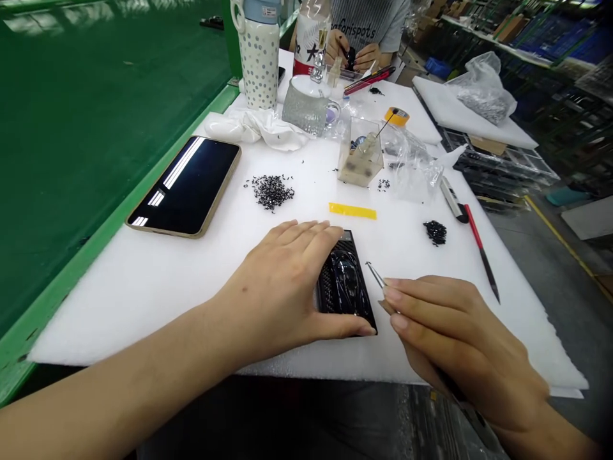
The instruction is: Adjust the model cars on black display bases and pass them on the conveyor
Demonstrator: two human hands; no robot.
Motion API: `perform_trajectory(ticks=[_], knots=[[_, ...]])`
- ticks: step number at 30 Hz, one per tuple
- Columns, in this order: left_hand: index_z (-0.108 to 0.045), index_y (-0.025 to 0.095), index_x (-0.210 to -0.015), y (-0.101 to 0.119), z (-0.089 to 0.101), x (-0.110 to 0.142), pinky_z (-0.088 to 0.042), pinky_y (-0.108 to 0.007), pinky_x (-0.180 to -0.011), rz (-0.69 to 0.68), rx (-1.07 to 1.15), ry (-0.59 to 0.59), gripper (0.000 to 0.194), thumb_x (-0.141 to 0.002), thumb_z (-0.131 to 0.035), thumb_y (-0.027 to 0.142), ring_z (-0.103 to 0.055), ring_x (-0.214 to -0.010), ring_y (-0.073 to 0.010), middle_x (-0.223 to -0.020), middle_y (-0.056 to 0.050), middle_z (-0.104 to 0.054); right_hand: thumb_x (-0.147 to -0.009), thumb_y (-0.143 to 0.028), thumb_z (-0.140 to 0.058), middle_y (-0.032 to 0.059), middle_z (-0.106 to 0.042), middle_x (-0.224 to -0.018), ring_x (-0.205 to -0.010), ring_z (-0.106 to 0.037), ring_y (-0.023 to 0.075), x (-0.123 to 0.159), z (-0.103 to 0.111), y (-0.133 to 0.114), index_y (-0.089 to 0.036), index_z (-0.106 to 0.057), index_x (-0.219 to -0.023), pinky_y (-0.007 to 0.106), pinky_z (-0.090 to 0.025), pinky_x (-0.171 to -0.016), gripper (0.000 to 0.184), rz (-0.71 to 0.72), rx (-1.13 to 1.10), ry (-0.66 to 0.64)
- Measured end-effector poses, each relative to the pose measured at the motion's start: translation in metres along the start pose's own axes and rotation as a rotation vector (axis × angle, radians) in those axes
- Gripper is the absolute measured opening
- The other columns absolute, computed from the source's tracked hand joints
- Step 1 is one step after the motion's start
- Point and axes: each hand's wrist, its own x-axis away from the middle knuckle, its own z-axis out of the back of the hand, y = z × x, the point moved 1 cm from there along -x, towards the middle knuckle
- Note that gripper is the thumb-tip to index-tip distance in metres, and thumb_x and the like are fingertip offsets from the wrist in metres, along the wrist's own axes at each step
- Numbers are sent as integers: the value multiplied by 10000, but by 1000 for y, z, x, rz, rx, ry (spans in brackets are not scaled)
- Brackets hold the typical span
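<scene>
Two hands share the head view: the left hand (282, 275), stretched wide, holds a black panel (352, 278) end to end on the foam sheet (177, 291); the right hand (454, 326) pinches tweezers (376, 275), their tips just right of it. The panel's long axis points away from the person. Beyond, a clear box (353, 175) contains a small bottle (368, 147).

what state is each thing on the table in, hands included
left hand: spread over the black plate, holding it
black plate: lying flat, partly covered
right hand: closed on the tweezers
tweezers: held, tips off the plate
phone: face up, screen dark
dotted bottle: upright, lid on
clear box: open, holding things
yellow strip: lying flat
tissue: crumpled
two black piles: loose small parts
</scene>
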Motion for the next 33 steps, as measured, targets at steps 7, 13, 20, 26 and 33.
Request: perform_trajectory(ticks=[7, 13, 20, 26, 33], knots=[[-492, 88, -1404, 0, 0, 0, -413, -528, -1191, 16, -12, -12, 948, -755, -689, 750, -550, -1363, -347, -1425, -192, -622, -875, -5, -650, 159, -733, -1140, -1173, -682, 303, -3, -2, -3, -92, -691, -1031, 491, -639, -906, 183, -1, -8, 19], [-509, 85, -1389, 0, 0, 0, -413, -505, -1185, 11, 2, 0, 933, -754, -692, 744, -564, -1344, -335, -1402, -174, -639, -867, -15, -666, 154, -749, -1114, -1162, -695, 305, -3, -2, -5, -117, -698, -996, 473, -653, -888, 167, -16, 3, 6], [-511, 83, -1387, 1, -1, -1, -411, -491, -1182, 6, 5, -3, 933, -756, -692, 746, -572, -1329, -325, -1393, -164, -645, -852, 0, -682, 155, -750, -1099, -1145, -699, 300, -3, -2, -6, -104, -699, -999, 472, -644, -898, 180, -17, -11, 15], [-511, 85, -1378, 1, -1, -1, -419, -493, -1171, 2, -5, -3, 921, -767, -673, 755, -578, -1316, -326, -1372, -166, -654, -864, -15, -677, 133, -752, -1111, -1146, -701, 294, -5, -4, -7, -136, -706, -996, 467, -650, -891, 181, -31, -6, 17], [-510, 82, -1376, -1, 1, -1, -428, -491, -1155, 2, -4, -3, 918, -767, -678, 749, -586, -1301, -328, -1352, -166, -661, -876, -14, -672, 159, -744, -1113, -1150, -692, 287, -5, -4, -3, -96, -689, -1018, 476, -639, -895, 164, -11, -16, 10]])
